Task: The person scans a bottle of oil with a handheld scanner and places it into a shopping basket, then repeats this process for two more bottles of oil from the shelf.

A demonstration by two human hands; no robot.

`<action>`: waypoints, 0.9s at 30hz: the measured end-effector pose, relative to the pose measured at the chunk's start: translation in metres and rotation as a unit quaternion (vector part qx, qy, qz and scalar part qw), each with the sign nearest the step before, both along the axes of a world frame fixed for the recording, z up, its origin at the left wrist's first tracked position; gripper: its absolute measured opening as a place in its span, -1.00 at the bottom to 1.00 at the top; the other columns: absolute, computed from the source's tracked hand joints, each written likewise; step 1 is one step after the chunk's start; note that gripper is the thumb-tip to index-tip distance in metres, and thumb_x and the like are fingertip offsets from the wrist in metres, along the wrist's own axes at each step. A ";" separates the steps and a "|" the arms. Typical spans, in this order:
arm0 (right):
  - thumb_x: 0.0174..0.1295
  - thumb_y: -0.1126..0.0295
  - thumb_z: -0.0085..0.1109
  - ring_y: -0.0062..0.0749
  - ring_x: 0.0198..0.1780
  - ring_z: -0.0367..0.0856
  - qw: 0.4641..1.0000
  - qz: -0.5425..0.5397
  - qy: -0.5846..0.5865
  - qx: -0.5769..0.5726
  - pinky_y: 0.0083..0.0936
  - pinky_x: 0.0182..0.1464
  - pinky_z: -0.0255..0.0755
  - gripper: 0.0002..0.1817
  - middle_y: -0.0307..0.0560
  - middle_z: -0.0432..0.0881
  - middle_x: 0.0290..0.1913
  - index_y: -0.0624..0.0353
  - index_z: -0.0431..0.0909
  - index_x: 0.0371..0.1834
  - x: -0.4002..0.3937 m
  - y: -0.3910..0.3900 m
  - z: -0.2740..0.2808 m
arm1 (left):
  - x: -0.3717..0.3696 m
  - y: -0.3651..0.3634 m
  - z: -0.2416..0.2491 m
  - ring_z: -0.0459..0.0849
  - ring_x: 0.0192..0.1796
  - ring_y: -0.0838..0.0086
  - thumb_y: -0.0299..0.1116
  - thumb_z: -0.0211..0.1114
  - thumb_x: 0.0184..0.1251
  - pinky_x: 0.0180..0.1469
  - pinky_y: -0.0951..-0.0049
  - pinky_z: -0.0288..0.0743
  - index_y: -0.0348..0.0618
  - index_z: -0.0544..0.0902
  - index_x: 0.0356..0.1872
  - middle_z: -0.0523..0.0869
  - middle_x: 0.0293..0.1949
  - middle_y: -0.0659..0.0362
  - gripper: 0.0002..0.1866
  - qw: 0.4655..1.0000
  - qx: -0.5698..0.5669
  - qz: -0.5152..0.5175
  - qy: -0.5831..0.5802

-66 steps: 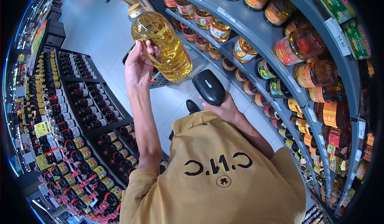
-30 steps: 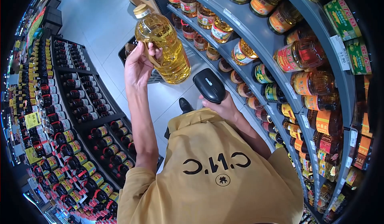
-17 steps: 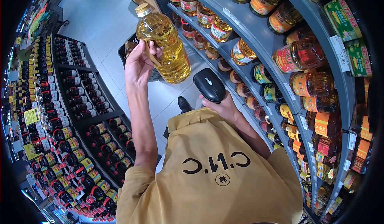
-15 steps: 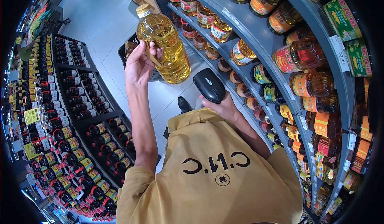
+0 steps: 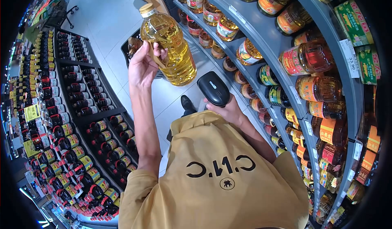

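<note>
A large clear bottle of yellow oil (image 5: 173, 49) with a gold cap leans to the left in front of me. My left hand (image 5: 143, 65) is closed on its handle, the fingertips showing through beside the bottle. Lower and to the right, my right hand (image 5: 229, 109) is wrapped round a black device with a rounded top (image 5: 213, 89); part of its grip is hidden by the hand. The two held things are apart. Behind the bottle, a dark basket (image 5: 126, 51) is partly in view with a brown bottle (image 5: 134, 45) in it.
Shelves (image 5: 261, 33) of oil bottles and jars curve along the right, with price tags on their edges. Racks (image 5: 69, 120) of dark sauce bottles line the left. Pale tiled floor (image 5: 118, 20) runs between them, and a black shoe (image 5: 188, 103) shows below.
The shelves, racks and floor have shifted slightly in view, and more of the shoe shows. Both hands keep their hold on the bottle and the device.
</note>
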State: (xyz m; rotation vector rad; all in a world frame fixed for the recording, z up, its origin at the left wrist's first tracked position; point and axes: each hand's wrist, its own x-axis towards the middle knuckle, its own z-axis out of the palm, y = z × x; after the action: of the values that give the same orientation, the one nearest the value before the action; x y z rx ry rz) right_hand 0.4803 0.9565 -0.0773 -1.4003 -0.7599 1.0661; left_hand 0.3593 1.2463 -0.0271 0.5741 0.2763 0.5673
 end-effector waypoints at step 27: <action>0.16 0.35 0.46 -0.36 -0.04 0.65 0.983 0.154 -0.047 -0.094 -0.38 0.09 0.51 -0.52 -0.03 0.69 -0.07 0.29 0.53 0.10 -0.148 0.134 -0.045 | -0.228 -0.042 -0.090 0.69 -0.20 0.48 -0.37 0.28 0.48 0.02 0.45 0.50 -0.32 0.68 -0.17 0.76 -0.31 0.10 -0.82 0.936 -0.037 0.230 0.263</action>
State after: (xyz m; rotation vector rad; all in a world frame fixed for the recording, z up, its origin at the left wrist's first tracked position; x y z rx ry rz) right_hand 0.3326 1.0904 -0.1227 -1.5332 -0.9873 1.3464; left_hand 0.1313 1.2046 -0.1172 0.5831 0.9550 0.8450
